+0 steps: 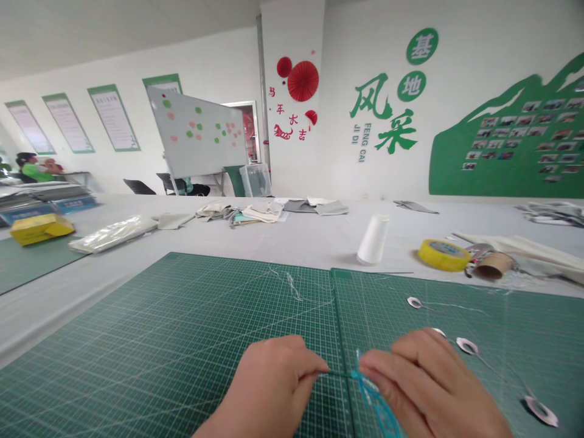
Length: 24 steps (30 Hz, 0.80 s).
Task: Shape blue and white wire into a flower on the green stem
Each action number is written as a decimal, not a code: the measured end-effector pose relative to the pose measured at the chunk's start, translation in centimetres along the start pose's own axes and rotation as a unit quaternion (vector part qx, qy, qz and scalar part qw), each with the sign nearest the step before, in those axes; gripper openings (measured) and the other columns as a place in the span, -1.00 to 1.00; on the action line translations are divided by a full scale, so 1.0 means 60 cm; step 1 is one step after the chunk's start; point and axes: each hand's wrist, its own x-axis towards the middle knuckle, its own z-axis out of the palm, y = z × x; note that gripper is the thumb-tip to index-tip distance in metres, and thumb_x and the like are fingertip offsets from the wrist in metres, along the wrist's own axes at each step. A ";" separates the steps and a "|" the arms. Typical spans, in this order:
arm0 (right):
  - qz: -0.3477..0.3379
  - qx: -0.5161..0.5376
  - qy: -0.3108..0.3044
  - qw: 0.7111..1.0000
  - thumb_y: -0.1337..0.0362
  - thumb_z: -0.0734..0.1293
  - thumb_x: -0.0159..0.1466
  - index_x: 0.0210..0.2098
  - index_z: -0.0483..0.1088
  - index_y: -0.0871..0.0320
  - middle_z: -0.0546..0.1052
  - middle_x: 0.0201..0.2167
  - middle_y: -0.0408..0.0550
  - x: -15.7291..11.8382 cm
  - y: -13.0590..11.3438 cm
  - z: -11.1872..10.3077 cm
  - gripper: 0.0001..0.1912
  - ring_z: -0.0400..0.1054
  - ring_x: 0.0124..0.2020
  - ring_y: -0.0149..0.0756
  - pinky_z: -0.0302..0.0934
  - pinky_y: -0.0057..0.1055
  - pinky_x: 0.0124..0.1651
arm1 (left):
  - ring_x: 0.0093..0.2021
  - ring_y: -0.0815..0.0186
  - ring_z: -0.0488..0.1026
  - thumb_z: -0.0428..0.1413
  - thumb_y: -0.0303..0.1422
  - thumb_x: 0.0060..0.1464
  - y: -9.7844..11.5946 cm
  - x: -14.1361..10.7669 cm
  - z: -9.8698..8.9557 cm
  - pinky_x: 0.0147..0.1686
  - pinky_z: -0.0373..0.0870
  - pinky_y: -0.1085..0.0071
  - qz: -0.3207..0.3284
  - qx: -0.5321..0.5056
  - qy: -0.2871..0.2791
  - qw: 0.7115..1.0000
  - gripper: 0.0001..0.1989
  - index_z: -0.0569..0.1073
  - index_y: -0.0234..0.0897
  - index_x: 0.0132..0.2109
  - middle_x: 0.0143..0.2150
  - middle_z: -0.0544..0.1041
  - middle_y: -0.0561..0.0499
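Low in the head view, my left hand (274, 380) is closed, with thumb and forefinger pinching one end of a thin dark green strand (340, 373). The strand runs straight across to a bright blue looped cord (381, 407), where the two meet in a small bunch. My right hand (424, 377) is closed on the blue cord, its fingertips at the bunch and a short end sticking up beside them. Loops of the cord hang below that hand, partly hidden by it. Both hands are above the green cutting mats (182, 328).
White oval rings with threads (468, 347) lie on the right mat. Behind stand a white thread cone (374, 240), a yellow tape roll (443, 254) and a cardboard tube (494, 266). Fabric pieces (264, 211) and a yellow box (41, 229) are further left. A seated person (34, 169) is far left.
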 end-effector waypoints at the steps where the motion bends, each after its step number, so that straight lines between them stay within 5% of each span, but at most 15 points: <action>1: 0.015 0.018 -0.006 1.000 0.31 0.28 0.25 -0.34 0.47 0.08 0.41 -0.54 -0.09 0.005 0.001 -0.001 -0.89 0.28 -0.49 -0.27 0.25 -0.30 -0.41 | -0.38 0.23 0.48 0.03 -0.51 0.09 0.000 -0.001 -0.002 -0.40 0.25 0.41 0.016 0.001 -0.017 1.000 -0.70 0.61 -0.08 -0.21 -0.39 0.57 0.02; 7: 0.075 0.134 -0.059 0.986 0.24 0.29 0.27 -0.42 0.42 0.04 0.39 -0.50 -0.16 0.009 0.011 0.005 -0.85 0.28 -0.41 -0.28 0.23 -0.36 -0.37 | -0.35 0.24 0.52 0.06 -0.60 -0.03 0.006 -0.001 -0.010 -0.32 0.33 0.41 0.061 -0.042 -0.083 0.994 -0.63 0.62 -0.07 -0.22 -0.40 0.62 0.06; 14: 0.189 0.203 -0.108 0.955 0.19 0.23 0.30 -0.51 0.41 0.07 0.36 -0.51 -0.17 0.006 0.023 0.024 -0.72 0.30 -0.41 -0.30 0.21 -0.36 -0.32 | -0.36 0.27 0.52 0.07 -0.60 -0.04 0.018 -0.003 -0.029 -0.30 0.35 0.45 0.025 -0.138 -0.151 0.979 -0.65 0.63 -0.09 -0.24 -0.40 0.62 0.04; 24: 0.238 0.240 -0.118 0.934 0.20 0.28 0.24 -0.53 0.42 0.10 0.35 -0.53 -0.18 -0.007 0.030 0.069 -0.76 0.29 -0.43 -0.31 0.20 -0.37 -0.32 | -0.39 0.32 0.46 0.05 -0.59 -0.05 0.022 -0.002 -0.036 -0.35 0.33 0.48 -0.031 -0.217 -0.122 0.968 -0.68 0.64 -0.18 -0.29 -0.47 0.56 0.04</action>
